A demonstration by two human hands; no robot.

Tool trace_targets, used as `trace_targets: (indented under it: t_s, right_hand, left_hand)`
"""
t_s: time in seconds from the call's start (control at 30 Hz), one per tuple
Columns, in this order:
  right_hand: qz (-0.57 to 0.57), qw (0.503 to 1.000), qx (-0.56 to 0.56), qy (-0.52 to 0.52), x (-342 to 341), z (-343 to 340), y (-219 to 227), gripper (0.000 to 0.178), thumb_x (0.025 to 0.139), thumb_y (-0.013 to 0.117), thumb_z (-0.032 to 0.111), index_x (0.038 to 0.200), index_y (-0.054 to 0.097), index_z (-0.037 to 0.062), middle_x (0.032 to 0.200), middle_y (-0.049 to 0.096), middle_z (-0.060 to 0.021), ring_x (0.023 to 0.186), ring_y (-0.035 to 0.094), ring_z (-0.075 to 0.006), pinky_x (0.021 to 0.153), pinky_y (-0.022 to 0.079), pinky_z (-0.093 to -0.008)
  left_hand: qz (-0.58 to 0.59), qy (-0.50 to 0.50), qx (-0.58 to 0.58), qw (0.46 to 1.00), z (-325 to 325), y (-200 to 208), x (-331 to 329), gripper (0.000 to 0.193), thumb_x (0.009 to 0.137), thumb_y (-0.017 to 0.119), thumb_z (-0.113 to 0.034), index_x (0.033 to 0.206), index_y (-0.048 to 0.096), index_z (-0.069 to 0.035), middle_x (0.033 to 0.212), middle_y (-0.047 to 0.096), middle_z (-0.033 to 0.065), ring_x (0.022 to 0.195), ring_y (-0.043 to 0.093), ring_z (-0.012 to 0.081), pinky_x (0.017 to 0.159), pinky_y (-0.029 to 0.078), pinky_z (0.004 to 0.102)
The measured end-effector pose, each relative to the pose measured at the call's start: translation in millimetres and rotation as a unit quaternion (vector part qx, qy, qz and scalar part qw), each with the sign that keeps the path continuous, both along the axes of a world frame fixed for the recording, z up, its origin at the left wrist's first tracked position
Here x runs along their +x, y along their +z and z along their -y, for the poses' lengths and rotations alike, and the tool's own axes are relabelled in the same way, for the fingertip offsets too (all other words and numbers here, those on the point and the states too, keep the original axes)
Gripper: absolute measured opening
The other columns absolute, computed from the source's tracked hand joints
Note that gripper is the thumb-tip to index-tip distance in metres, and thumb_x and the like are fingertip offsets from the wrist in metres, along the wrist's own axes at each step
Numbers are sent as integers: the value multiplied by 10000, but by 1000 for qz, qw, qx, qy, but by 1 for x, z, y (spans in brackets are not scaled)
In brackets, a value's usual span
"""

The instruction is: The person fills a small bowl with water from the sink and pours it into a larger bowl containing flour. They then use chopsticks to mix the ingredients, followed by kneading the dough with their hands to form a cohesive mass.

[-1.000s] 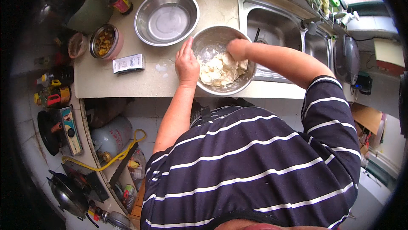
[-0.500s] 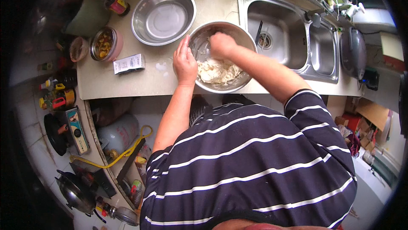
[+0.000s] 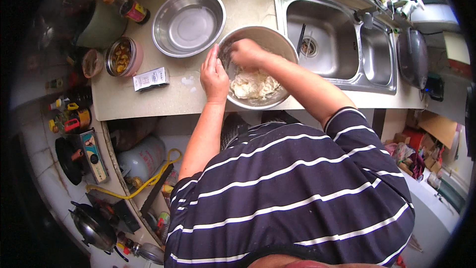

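while the flat left hand (image 3: 214, 81) touches the bowl (image 3: 278, 43), dough (image 3: 254, 85) neighbours the right hand (image 3: 247, 53), grip unclear.

On surface (image 3: 116, 107), nr front edge: bowl (image 3: 283, 45); dough (image 3: 253, 85) in its near part. R hand (image 3: 247, 52) inside bowl, twd far L wall; L hand (image 3: 214, 77) at bowl's L rim. Behind & L of bowl: basin (image 3: 188, 25). Just R: sink (image 3: 329, 40), set in surface. Well L of bowl: box (image 3: 151, 80), w/ tub (image 3: 138, 59) just behind & L. Behind tub, L of basin: bottle (image 3: 135, 11).
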State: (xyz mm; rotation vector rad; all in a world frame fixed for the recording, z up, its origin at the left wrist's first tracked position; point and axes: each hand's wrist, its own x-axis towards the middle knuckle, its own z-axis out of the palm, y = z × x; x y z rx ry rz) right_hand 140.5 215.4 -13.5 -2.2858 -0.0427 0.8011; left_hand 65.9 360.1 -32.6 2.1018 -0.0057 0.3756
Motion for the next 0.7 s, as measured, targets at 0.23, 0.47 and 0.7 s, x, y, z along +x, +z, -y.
trace_targets:
  t_s: [0.23, 0.47, 0.7]
  right_hand:
    - [219, 961, 164, -26, -28, -3, -15, 372, 785, 542, 58, 1120, 700, 20, 1056, 704, -211, 1026, 673, -365, 937, 519, -436]
    - [152, 965, 29, 213, -30, -5, -3, 334, 711, 613, 103, 1023, 709, 33, 1045, 695, -191, 1028, 654, -370, 934, 492, -465]
    - [191, 860, -329, 340, -4, 59, 13, 439, 859, 637, 455, 1026, 695, 53, 978, 709, -128, 1012, 654, -255, 914, 445, -394]
  left_hand:
    - [-17, 11, -93, 995, 0, -3, -1, 378, 960, 517, -22, 1328, 600, -36, 1336, 622, 118, 1255, 570, 224, 1056, 425, 331]
    - [0, 37, -89, 995, 3, -3, -1, 371, 942, 514, -25, 1296, 623, -34, 1298, 635, 148, 1213, 599, 284, 1026, 460, 360]
    - [3, 42, -74, 996, 6, 3, -1, 382, 928, 508, 0, 1293, 620, -24, 1292, 639, 151, 1208, 602, 286, 1011, 469, 360]
